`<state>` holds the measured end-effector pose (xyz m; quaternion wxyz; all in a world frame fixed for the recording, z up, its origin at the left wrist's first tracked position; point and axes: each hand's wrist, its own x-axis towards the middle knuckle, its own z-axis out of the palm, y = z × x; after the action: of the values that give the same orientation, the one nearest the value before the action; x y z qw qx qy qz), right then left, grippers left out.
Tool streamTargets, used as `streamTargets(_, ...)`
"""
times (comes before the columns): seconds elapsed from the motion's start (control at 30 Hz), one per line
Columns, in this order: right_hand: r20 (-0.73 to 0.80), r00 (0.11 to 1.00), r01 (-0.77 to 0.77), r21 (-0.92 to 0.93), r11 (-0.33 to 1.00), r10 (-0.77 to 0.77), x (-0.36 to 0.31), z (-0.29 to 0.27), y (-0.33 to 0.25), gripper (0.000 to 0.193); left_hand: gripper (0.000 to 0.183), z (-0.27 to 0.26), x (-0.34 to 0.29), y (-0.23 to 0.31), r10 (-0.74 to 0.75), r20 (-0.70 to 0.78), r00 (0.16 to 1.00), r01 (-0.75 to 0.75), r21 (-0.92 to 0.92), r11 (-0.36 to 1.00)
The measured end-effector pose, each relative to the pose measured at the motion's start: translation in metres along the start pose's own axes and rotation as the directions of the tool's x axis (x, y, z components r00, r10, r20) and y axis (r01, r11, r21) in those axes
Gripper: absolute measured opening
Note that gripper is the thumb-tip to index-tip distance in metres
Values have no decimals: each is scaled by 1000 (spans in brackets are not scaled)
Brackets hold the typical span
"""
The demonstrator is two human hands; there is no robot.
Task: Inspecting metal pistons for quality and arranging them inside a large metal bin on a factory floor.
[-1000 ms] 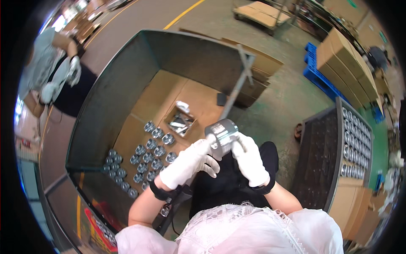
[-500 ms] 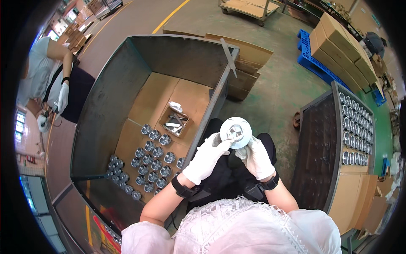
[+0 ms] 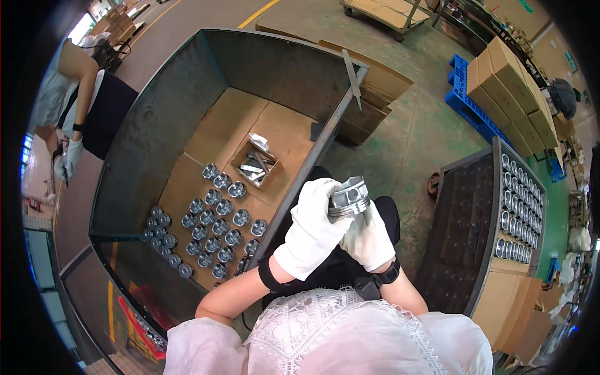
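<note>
Left hand (image 3: 315,226) curled round one piston (image 3: 351,195), right hand (image 3: 370,239) below, hold unclear, handling seemingly unfinished; ranked pistons (image 3: 220,227) flank the grip.

Dark metal bin (image 3: 159,115), cardboard floor (image 3: 286,128); silver pistons (image 3: 220,226) in rows, small open box (image 3: 271,177)

The head-worn fisheye camera is looking down and forward over the lace-trimmed white blouse (image 3: 331,340), framing the left hand (image 3: 310,231) and right hand (image 3: 370,242) close by, the metal-walled bin (image 3: 153,119) farther left.
</note>
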<state>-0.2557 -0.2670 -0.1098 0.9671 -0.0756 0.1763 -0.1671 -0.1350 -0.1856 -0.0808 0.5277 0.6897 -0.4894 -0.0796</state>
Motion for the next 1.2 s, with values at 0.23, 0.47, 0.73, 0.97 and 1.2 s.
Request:
streamTargets(0.23,-3,955,281,-300,912,-295,-1,5,-8,48,46,3,-6,-16,-22,12,1000,23,-21,1000)
streamTargets(0.47,33,903,399,-431,809,-428,-4,0,-1,45,44,11,-8,-26,4,-21,1000,-5,-30,1000)
streamTargets(0.73,50,775,357,-858,370,-630,-8,2,11,47,52,11,-6,-10,28,-96,995,-35,-81,996)
streamTargets(0.97,329,785,266,-944,-195,-524,3,-79,-4,54,58,15,-8,-12,-48,-34,998,40,-195,980)
streamTargets(1.2,111,990,89,-62,994,-82,-1,-2,-3,51,61,9,-13,-18,-12,-63,998,1,-173,985)
